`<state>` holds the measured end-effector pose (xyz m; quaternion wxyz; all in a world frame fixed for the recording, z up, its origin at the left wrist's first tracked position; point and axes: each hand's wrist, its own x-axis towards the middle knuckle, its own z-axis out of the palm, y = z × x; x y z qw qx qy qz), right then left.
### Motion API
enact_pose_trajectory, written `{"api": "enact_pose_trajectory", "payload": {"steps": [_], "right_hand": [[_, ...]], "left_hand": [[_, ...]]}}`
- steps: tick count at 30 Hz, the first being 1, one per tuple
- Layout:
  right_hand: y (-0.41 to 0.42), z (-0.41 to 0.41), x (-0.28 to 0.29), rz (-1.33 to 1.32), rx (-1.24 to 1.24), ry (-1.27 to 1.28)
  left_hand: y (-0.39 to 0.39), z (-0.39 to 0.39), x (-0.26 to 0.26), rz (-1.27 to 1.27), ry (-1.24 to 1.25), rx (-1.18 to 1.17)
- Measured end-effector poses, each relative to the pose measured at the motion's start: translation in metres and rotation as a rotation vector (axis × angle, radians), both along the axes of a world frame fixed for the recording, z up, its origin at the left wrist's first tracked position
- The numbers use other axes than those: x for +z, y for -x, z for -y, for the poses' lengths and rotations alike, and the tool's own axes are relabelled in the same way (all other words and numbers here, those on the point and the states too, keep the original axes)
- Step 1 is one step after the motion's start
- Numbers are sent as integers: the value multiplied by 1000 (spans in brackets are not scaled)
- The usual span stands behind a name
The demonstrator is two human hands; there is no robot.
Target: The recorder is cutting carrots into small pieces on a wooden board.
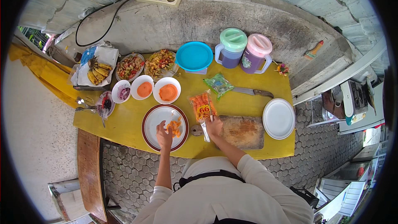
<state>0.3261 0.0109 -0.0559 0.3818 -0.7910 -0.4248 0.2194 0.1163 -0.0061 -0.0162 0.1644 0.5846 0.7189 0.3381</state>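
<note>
My left hand (164, 136) is over a white plate with a brown rim (152, 130), fingers spread beside cut orange pieces (174, 127). My right hand (214, 126) is closed around the handle of a knife (210, 107), whose blade lies over a printed plastic packet of orange sticks (200, 103). Just right of that hand lies a worn wooden cutting board (242, 132). Two white bowls of orange paste (144, 89) (168, 92) and a bowl of sliced onion (123, 93) stand behind the plate. A green plastic packet (219, 86) touches a second knife (253, 91).
Stacked white plates (279, 119) stand at the right. Along the back are a blue-lidded container (194, 56), two lidded pitchers (230, 48) (255, 53) and plates of chopped food (130, 67) (160, 63). Bananas (99, 73) and cutlery (85, 107) are at the left.
</note>
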Motion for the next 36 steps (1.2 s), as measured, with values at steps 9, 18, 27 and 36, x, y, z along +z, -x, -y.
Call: {"api": "enact_pose_trajectory", "payload": {"steps": [9,18,27,36], "right_hand": [[0,1,7,22,-51,-2],[-31,33,22,54,165,-169],[-100,83,74,-58,142,47],[-175,84,65,-263,111,221]], "left_hand": [[-29,6,-4,4,-67,-126],[-90,17,2,120,-13,-455],[-148,13,8,-214,-71,-874],[-195,16,10,-232,-7,-1110]]}}
